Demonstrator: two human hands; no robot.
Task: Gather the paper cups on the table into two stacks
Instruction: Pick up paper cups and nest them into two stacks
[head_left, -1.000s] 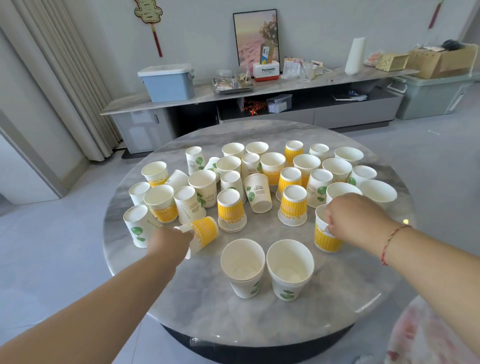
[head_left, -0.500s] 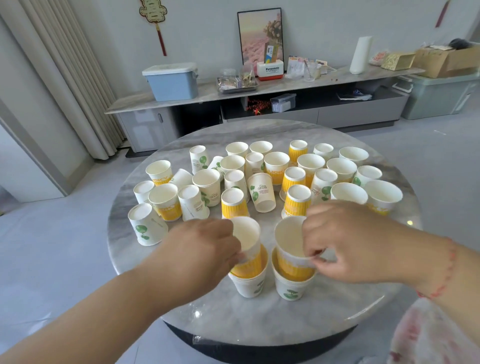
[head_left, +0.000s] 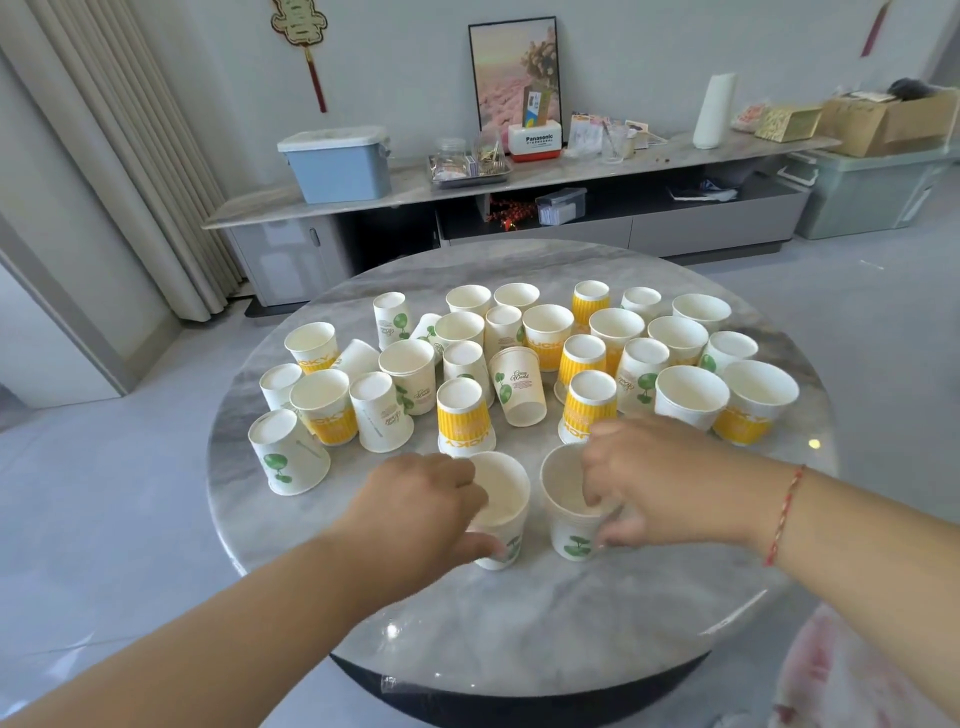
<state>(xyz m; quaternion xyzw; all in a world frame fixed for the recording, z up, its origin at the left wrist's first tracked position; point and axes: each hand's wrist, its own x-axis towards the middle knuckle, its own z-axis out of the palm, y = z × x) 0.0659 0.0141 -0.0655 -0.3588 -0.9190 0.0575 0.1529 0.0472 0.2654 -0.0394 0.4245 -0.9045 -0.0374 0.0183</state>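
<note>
Marble-look round table is filling the head view, w/ paper cups crowding its far half. You're holding both hands at the near-centre, each on one of two upright stacks standing just beside each other but apart. Your left hand is gripping the left stack, thumb curled round the lower wall, fingers over the rim. Your right hand is pinching the right stack, fingers dipping inside the mouth, thumb pressing the outer wall low down near the green leaf print. A red string bracelet is sitting on your right wrist.

Loose cups are still waiting behind the stacks: some upright, many upside down, a few tilted. An upside-down yellow cup is standing just behind the left stack; another yellow one is just behind the right stack, near your right fingers. A white cup w/ green leaf is standing at the left edge of the group, well apart from your hands.

Behind the table, a low cabinet is running along the wall, carrying a blue box.
</note>
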